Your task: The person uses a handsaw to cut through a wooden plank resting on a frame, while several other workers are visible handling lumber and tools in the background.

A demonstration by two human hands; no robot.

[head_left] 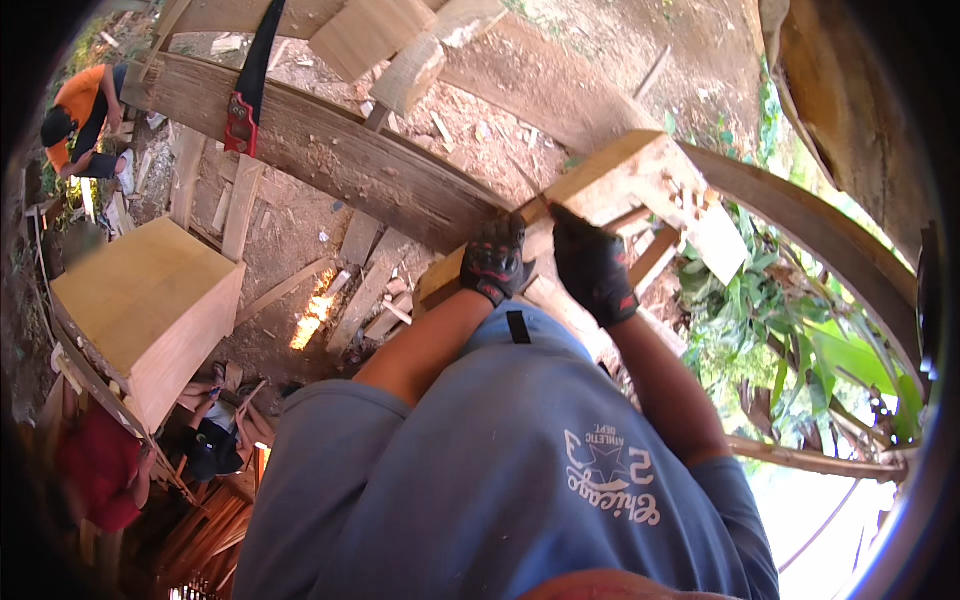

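A pale wooden beam (pixel 610 165) lies across in front of me, with a cut, framed end at the right. My left hand (pixel 495 260), in a black glove, is closed over the beam, its fingers curled on the wood. Just to the right, my right hand (pixel 592 265), also gloved in black, is closed above the beam. A thin, dark, rod-like piece (pixel 530 180) sticks out by its fingertips, slanting away to the upper left; its kind cannot be made out. What lies inside the right palm is hidden.
A handsaw (pixel 242 120) with a red handle rests on a long rough plank (pixel 340 150). A large wooden block (pixel 150 300) stands at left. Scraps litter the ground. One person (pixel 85 115) bends at far left; others sit lower left. Leafy plants (pixel 745 290) grow at right.
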